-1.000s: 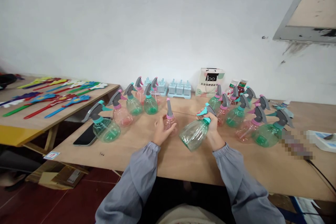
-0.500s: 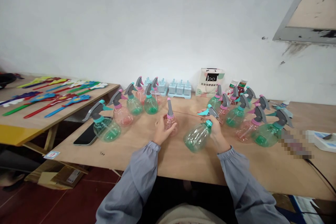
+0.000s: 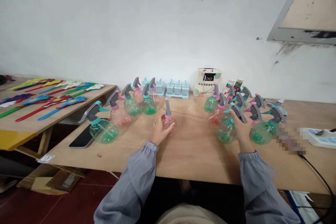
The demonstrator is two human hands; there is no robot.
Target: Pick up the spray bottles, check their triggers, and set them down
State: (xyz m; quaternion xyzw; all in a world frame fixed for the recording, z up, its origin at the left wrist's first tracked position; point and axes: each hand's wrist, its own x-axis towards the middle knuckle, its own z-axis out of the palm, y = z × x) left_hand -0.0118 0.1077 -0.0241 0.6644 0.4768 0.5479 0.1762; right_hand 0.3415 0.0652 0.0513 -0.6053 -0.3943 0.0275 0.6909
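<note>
Between fingers of left hand (image 3: 160, 133): translucent pink spray bottle (image 3: 168, 123), pink-tipped grey head (image 3: 167, 106). At fingers of right hand (image 3: 242, 131): translucent green spray bottle (image 3: 225, 132), grey-and-turquoise head (image 3: 238, 113).

The right hand (image 3: 243, 126) has moved the green spray bottle (image 3: 225, 131) toward the table's (image 3: 194, 161) right end. It tips less now.

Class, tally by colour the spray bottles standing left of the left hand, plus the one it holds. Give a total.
Green spray bottles: 3
Pink spray bottles: 4, including the one in the left hand
Total: 7
</note>
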